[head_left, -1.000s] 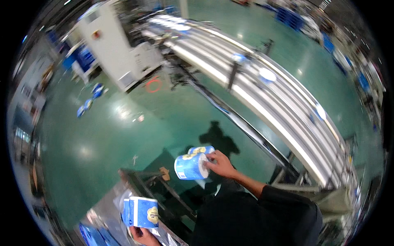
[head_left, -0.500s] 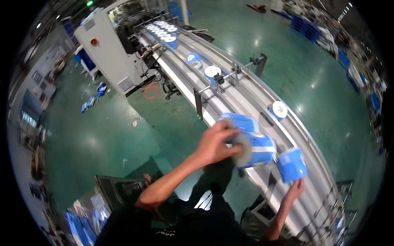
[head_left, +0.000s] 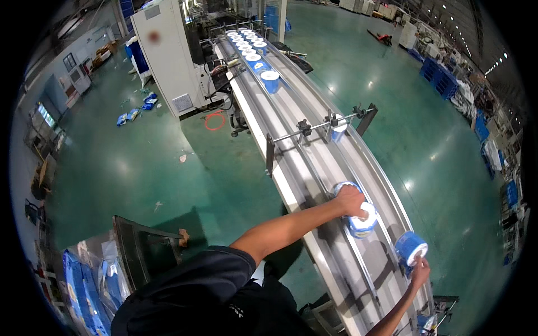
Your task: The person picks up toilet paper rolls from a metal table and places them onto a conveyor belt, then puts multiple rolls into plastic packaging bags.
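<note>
Nearest on the right, the right hand (head_left: 421,273) pinches a tilted blue-wrapped roll (head_left: 408,242) at its core, while slightly farther and left, the left hand (head_left: 351,200), fingers partly hidden, grips a white-topped roll (head_left: 362,226) over the conveyor (head_left: 337,263), with grouped rolls (head_left: 249,50) at its far end

I have the left arm (head_left: 294,229) stretched out to the right, nearly straight — the left hand (head_left: 350,200) sits back upward, fingers bent down in a grip and partly hidden. My right forearm (head_left: 397,308) rises from the lower edge; the right hand (head_left: 420,273) is lower, farther right — fingertips pinched.
</note>
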Motion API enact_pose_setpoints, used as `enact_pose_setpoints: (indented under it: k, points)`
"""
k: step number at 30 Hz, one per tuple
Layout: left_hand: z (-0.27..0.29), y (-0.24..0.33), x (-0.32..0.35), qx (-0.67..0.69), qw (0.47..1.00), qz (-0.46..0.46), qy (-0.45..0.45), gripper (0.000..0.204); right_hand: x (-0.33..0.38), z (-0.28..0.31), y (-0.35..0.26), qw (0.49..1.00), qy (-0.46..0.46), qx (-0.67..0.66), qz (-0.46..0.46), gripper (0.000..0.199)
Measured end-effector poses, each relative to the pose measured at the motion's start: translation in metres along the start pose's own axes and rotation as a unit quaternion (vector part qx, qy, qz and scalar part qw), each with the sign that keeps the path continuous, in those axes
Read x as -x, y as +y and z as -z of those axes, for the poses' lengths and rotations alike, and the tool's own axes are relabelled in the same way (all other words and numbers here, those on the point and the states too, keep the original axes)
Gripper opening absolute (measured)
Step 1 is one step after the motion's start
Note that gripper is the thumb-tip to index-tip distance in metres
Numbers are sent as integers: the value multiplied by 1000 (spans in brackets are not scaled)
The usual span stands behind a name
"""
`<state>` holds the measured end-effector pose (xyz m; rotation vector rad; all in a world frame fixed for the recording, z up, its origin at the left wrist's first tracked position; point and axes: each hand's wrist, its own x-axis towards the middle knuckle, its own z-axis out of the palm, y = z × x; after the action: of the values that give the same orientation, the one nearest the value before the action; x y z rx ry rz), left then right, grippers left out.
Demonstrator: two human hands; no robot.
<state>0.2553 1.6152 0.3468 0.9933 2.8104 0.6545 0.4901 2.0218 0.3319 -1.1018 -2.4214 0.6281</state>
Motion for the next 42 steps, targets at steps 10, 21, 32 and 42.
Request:
enact_pose_setpoints:
  k: [10, 21, 32, 42]
  points:
    - [38, -72, 107, 108, 939, -211, 248, 38, -1, -67, -117, 937, -38, 331, 106, 52]
    - [184, -347, 369, 318, 875, 261, 254, 20, 131, -225, -639, 786, -132, -143, 587, 22]
    - [335, -579, 211, 292, 869, 220, 333, 23, 106, -551, -920, 688, -189, 118, 690, 26]
    - [398, -744, -69, 43, 977, 64, 200, 37, 118, -558, -918, 655, -169, 58, 734, 11]
